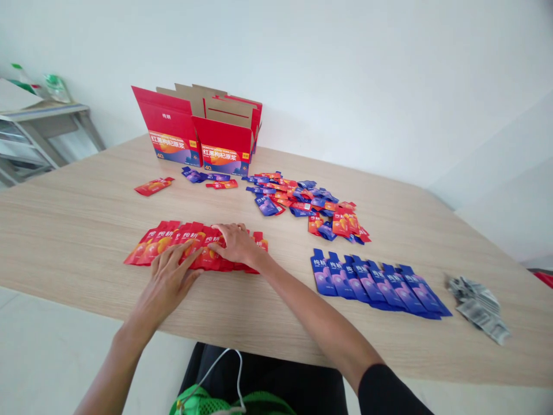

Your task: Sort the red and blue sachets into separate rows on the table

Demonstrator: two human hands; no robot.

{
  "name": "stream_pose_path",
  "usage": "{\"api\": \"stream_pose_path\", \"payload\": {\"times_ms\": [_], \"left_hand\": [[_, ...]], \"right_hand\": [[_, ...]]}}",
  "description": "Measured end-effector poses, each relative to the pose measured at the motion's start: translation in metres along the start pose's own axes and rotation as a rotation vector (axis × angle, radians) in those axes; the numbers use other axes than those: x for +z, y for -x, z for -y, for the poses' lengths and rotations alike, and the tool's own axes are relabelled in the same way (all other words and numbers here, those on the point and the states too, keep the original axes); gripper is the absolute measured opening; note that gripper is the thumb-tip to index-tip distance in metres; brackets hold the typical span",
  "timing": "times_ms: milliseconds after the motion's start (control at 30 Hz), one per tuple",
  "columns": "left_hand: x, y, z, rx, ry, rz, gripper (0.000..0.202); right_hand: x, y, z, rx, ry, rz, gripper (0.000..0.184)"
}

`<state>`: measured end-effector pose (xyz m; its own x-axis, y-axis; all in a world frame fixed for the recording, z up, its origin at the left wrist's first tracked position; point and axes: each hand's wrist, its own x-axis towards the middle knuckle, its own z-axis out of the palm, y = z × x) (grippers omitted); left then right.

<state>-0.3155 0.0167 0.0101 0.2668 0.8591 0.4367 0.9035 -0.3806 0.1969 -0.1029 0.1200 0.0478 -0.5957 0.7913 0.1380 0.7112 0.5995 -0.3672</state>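
Note:
A row of overlapping red sachets lies near the table's front edge, left of centre. My left hand rests on the front of this row with its fingers spread. Over the row's right part lies my right hand, its fingers stretched across the sachets and hiding some of them. Neither hand has anything lifted. To the right, overlapping blue sachets are fanned out in a similar row, apart from both hands.
Red and blue sachets form a loose pile behind the rows. Open red cartons stand at the back left, with a single red sachet before them. Crumpled grey-and-white printed strips lie at right. A side table stands far left.

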Motion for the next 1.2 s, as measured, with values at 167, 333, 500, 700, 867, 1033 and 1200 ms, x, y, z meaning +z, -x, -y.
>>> {"api": "stream_pose_path", "payload": {"times_ms": [167, 333, 500, 700, 867, 1033, 1200], "left_hand": [[0.001, 0.001, 0.001, 0.016, -0.01, -0.031, 0.049], [0.002, 0.001, -0.001, 0.012, -0.02, -0.065, 0.051], [-0.001, 0.009, -0.023, -0.024, 0.018, -0.149, 0.046], [0.01, 0.036, -0.091, 0.055, 0.216, -0.179, 0.035], [0.024, 0.042, -0.14, 0.134, 0.378, -0.08, 0.041], [0.03, 0.038, -0.155, 0.135, 0.451, 0.003, 0.044], [0.029, 0.037, -0.155, 0.088, 0.473, 0.009, 0.045]], "right_hand": [[0.002, 0.004, 0.0, 0.01, -0.044, -0.006, 0.054], [-0.005, 0.005, -0.008, 0.036, -0.093, -0.024, 0.049], [-0.033, 0.023, -0.043, 0.092, -0.08, -0.126, 0.047], [-0.08, 0.065, -0.121, 0.517, 0.177, -0.102, 0.041], [-0.094, 0.089, -0.162, 0.866, 0.348, 0.066, 0.064], [-0.101, 0.102, -0.175, 1.004, 0.379, 0.068, 0.073], [-0.105, 0.105, -0.176, 1.1, 0.425, 0.019, 0.061]]}}
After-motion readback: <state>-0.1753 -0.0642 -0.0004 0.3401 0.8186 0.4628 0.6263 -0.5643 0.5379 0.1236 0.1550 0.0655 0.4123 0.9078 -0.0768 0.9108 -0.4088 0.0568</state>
